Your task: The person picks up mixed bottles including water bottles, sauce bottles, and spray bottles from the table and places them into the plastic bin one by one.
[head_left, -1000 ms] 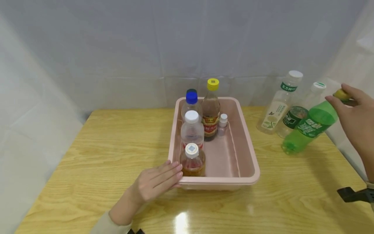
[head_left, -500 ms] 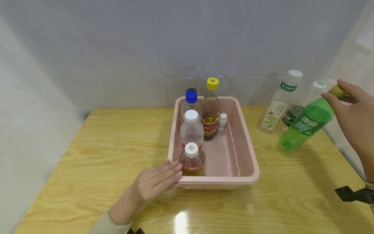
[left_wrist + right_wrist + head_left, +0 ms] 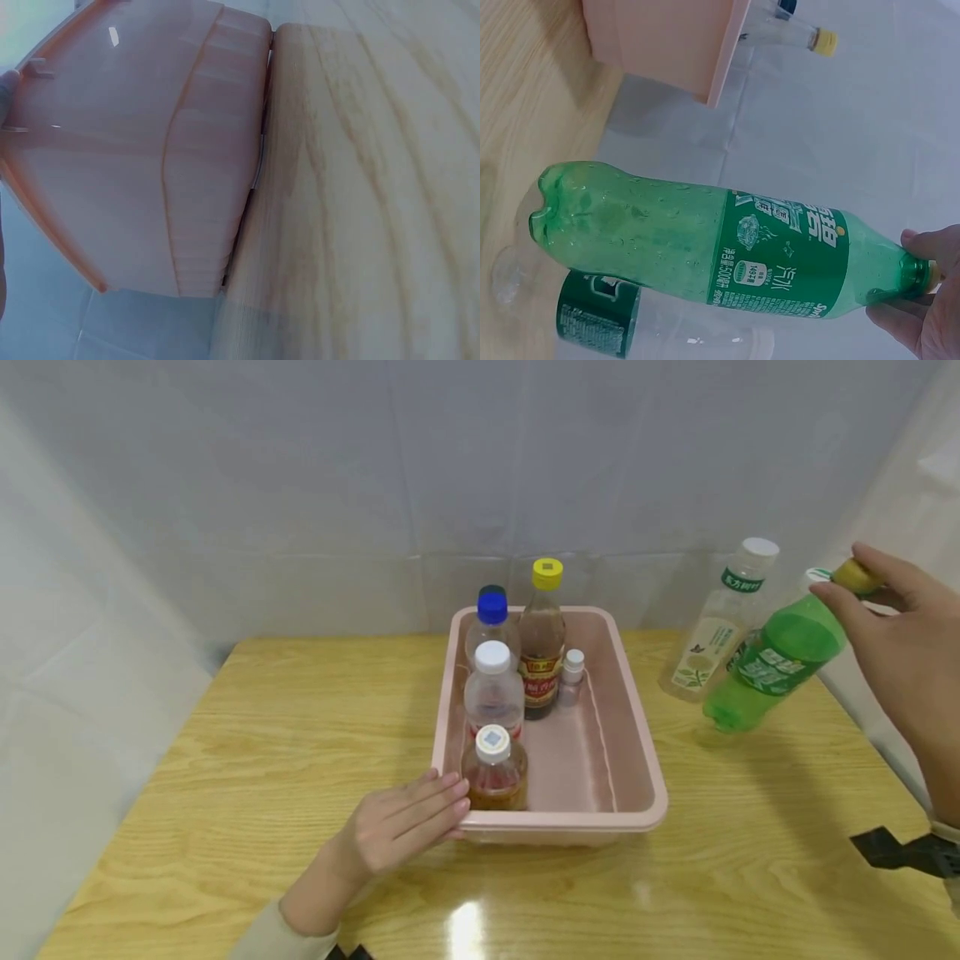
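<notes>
At the right, my right hand (image 3: pixel 903 643) pinches the yellow cap (image 3: pixel 855 577) of a green plastic soda bottle (image 3: pixel 776 664). The bottle leans, its base low over the table and pointing left. Its whole length shows in the right wrist view, with the label (image 3: pixel 784 255) facing that camera. My left hand (image 3: pixel 401 831) rests straight fingers on the near left corner of a pink plastic bin (image 3: pixel 562 821); the left wrist view shows the bin's outer wall (image 3: pixel 105 165). Inside stand a yellow-capped sauce bottle (image 3: pixel 540 668), a blue-capped bottle (image 3: pixel 492 610) and several white-capped bottles.
A tall clear bottle (image 3: pixel 708 643) with a white cap stands right of the bin. Behind the green bottle is another clear bottle, mostly hidden, its dark green label (image 3: pixel 600 311) showing in the right wrist view. A pale sheet (image 3: pixel 337 510) hangs behind the wooden table (image 3: pixel 300 710).
My right hand has carried the green bottle left and slightly upward, so it now covers more of the clear bottle behind it. The left hand and bin stay put.
</notes>
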The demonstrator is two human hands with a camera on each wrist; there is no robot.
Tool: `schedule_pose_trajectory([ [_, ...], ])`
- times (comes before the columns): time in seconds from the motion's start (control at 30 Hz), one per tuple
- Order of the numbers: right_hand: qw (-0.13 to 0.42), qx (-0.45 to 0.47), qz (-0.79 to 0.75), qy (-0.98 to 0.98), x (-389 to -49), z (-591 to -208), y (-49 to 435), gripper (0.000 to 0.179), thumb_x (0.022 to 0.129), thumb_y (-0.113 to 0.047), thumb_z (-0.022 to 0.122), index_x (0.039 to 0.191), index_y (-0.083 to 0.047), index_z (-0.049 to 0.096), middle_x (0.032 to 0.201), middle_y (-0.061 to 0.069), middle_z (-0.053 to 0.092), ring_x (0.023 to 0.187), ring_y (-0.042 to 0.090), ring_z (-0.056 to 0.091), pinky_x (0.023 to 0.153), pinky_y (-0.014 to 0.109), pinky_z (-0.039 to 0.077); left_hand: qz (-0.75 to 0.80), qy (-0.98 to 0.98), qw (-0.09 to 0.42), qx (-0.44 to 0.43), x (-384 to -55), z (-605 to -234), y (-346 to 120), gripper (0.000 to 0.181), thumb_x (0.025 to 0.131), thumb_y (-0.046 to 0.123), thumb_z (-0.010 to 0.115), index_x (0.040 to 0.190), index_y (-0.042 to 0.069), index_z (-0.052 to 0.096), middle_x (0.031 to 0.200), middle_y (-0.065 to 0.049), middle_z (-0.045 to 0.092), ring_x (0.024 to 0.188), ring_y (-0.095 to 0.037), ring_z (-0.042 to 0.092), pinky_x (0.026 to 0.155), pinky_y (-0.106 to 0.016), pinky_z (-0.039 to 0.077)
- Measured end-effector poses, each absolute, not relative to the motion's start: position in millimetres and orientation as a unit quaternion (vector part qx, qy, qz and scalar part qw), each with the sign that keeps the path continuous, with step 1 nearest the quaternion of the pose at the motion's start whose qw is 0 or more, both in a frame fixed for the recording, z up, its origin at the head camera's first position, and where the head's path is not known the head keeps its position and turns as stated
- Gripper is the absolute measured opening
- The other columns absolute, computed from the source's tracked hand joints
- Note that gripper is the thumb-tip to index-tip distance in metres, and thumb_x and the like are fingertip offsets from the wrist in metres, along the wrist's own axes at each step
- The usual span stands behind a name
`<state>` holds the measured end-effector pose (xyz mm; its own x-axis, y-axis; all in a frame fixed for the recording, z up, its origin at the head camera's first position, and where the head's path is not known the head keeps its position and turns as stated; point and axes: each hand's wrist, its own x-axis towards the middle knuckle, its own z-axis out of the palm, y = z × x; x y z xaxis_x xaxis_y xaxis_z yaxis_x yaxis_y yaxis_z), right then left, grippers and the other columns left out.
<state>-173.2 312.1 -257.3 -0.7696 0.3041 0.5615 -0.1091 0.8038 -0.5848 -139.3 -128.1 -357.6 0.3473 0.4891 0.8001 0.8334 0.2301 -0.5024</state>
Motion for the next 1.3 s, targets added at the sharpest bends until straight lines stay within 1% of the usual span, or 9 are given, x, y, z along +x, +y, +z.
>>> schedule_pose_trajectory([
  [0.1,0.359,-0.025,0.304,-0.882,-172.2,-253.7,305.3,0.048,0.094,-0.03,0.059,0.139,-0.029,0.044,0.135,0.006,0.054,0.11,-0.016,0.046,0.099,0.008,0.044,-0.156,-0.552,0.556,-0.601,-138.7,-357.4,-128.4,0.016,0.089,0.014,0.063,0.088,-0.002,0.069,0.085,-0.017,0.071,0.075,-0.024,0.072,0.072,-0.032,0.063],
  [0.3,0.417,0.06,0.297,-0.857,-174.9,-248.3,292.0,0.046,0.088,-0.015,0.068,0.132,-0.017,0.055,0.124,0.017,0.061,0.095,-0.027,0.042,0.093,0.003,0.044,-0.157,-0.555,0.555,-0.6,-137.1,-357.5,-129.2,0.017,0.089,0.014,0.063,0.088,-0.001,0.069,0.084,-0.017,0.072,0.074,-0.024,0.072,0.071,-0.032,0.063],
  [0.43,0.437,0.091,0.286,-0.848,-175.7,-245.2,285.3,0.045,0.086,-0.01,0.07,0.129,-0.013,0.057,0.119,0.02,0.063,0.097,-0.027,0.043,0.091,0.001,0.044,-0.157,-0.556,0.554,-0.6,-136.5,-357.5,-129.4,0.017,0.089,0.014,0.063,0.087,-0.001,0.07,0.083,-0.016,0.072,0.073,-0.024,0.072,0.071,-0.032,0.063],
  [0.67,0.457,0.111,0.286,-0.835,-174.8,-237.6,274.8,0.043,0.085,-0.009,0.071,0.126,-0.01,0.059,0.116,0.021,0.064,0.1,-0.024,0.046,0.089,0.001,0.045,-0.157,-0.556,0.554,-0.6,-135.7,-357.6,-130.3,0.016,0.089,0.014,0.063,0.087,-0.001,0.07,0.083,-0.016,0.072,0.073,-0.024,0.072,0.071,-0.032,0.063],
  [0.77,0.469,0.114,0.291,-0.826,-172.7,-234.2,270.8,0.043,0.084,-0.008,0.071,0.125,-0.01,0.059,0.116,0.02,0.064,0.1,-0.024,0.047,0.088,0.001,0.046,-0.159,-0.556,0.553,-0.6,-135.7,-357.6,-130.5,0.016,0.089,0.014,0.063,0.087,-0.001,0.069,0.083,-0.016,0.072,0.074,-0.024,0.072,0.071,-0.032,0.063],
  [0.93,0.484,0.124,0.297,-0.814,-168.7,-227.8,263.4,0.043,0.084,-0.007,0.071,0.124,-0.013,0.06,0.118,0.015,0.065,0.103,-0.018,0.053,0.086,0.002,0.048,-0.158,-0.558,0.553,-0.599,-135.4,-357.5,-130.9,0.017,0.089,0.015,0.064,0.087,-0.001,0.069,0.083,-0.016,0.072,0.074,-0.023,0.072,0.071,-0.031,0.063],
  [1.17,0.474,0.121,0.334,-0.805,-164.5,-214.4,255.1,0.042,0.085,-0.004,0.068,0.125,-0.013,0.059,0.12,0.011,0.064,0.105,-0.007,0.058,0.087,0.006,0.051,-0.155,-0.561,0.553,-0.596,-135.1,-357.0,-131.6,0.017,0.089,0.015,0.063,0.088,-0.001,0.07,0.083,-0.016,0.072,0.073,-0.023,0.072,0.07,-0.031,0.063],
  [1.3,0.459,0.103,0.372,-0.8,-160.3,-207.9,251.8,0.042,0.086,-0.006,0.068,0.126,-0.015,0.058,0.119,0.003,0.063,0.106,-0.002,0.06,0.088,0.008,0.052,-0.154,-0.56,0.555,-0.595,-135.0,-356.5,-131.8,0.017,0.09,0.015,0.063,0.086,0.0,0.07,0.082,-0.016,0.072,0.073,-0.023,0.072,0.07,-0.031,0.063],
])
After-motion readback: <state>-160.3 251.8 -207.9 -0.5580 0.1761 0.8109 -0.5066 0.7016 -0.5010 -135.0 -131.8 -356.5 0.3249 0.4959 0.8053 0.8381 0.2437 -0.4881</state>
